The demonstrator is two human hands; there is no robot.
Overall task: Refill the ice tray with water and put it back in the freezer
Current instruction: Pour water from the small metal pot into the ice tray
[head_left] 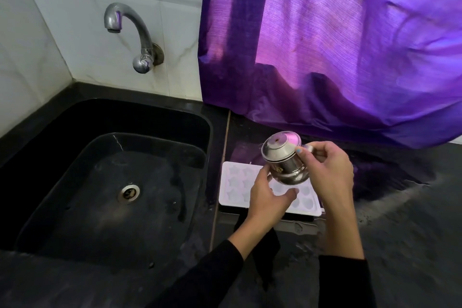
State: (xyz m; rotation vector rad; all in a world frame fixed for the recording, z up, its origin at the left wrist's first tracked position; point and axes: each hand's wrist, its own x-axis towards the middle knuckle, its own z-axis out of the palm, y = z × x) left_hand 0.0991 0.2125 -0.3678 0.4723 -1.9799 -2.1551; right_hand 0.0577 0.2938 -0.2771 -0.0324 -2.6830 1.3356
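Note:
A white ice tray (236, 182) with star and round moulds lies flat on the black counter, just right of the sink. Above it a small steel cup (283, 157) is tipped steeply, base up and mouth down towards the tray. My right hand (325, 170) grips the cup by its side and handle. Below it, my left hand (266, 197) has fingers apart, a fingertip touching the cup's lower rim, and covers the tray's middle. I cannot make out water in the moulds.
A black sink (105, 182) with a steel drain (129, 192) fills the left side. A chrome tap (130, 32) juts from the white tiled wall above it. A purple curtain (337, 45) hangs down to the counter (400, 245) behind the tray.

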